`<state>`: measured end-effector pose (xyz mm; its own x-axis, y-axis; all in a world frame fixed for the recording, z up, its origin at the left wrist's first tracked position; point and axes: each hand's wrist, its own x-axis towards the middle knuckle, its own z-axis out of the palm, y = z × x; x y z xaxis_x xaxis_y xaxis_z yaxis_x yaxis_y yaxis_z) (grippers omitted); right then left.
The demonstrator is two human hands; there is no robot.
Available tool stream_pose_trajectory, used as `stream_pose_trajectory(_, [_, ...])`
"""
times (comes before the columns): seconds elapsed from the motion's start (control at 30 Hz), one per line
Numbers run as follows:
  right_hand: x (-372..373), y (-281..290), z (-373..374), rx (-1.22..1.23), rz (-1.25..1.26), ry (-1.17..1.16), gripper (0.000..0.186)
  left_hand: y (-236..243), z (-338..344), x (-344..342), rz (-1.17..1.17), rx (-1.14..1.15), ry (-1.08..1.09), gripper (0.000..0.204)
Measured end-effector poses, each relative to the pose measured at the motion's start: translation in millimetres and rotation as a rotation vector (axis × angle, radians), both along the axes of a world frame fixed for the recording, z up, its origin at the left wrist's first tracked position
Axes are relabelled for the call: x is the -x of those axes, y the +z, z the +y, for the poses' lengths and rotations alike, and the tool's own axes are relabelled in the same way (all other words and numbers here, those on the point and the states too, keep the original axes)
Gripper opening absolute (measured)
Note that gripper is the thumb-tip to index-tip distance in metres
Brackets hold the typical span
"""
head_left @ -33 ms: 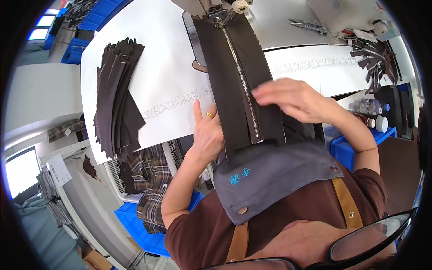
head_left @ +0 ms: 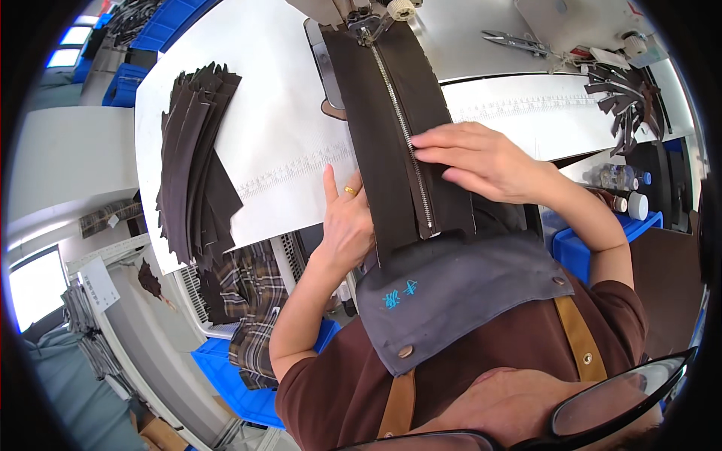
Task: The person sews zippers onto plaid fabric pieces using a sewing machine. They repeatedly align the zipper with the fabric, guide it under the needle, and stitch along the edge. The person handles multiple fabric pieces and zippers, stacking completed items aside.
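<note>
A dark brown fabric panel with a silver metal zipper down its middle runs from the sewing machine's presser foot toward my apron. My right hand is open over the panel's right part, with its outstretched fingertips at the zipper teeth. At the panel's left edge, my left hand rests low with a ring on one finger. Its visible fingers are stretched out, and the others disappear beneath the fabric.
On the white table, a stack of dark fabric strips lies left. Thread snips and a bundle of strips lie right. Bottles stand by a blue bin. Plaid cloth hangs below the table's left front edge.
My right hand has shifted a little to the left, bringing its fingertips onto the zipper. The left hand and the panel look the same.
</note>
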<state>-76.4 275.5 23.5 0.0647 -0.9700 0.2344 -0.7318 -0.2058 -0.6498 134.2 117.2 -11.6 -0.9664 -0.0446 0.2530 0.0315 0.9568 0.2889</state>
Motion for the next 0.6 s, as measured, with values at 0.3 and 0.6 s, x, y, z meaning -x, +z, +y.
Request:
stream_pose_trajectory(0.3, [-15, -22, -3, 0.175, 0.363, -0.107, 0.040, 0, 1, 0, 0.099, -0.014, -0.026, 0.030])
stream_pose_trajectory(0.6, [-22, -20, -7, 0.232, 0.417, -0.115, 0.039, 4, 3, 1, 0.118, -0.046, -0.002, 0.030])
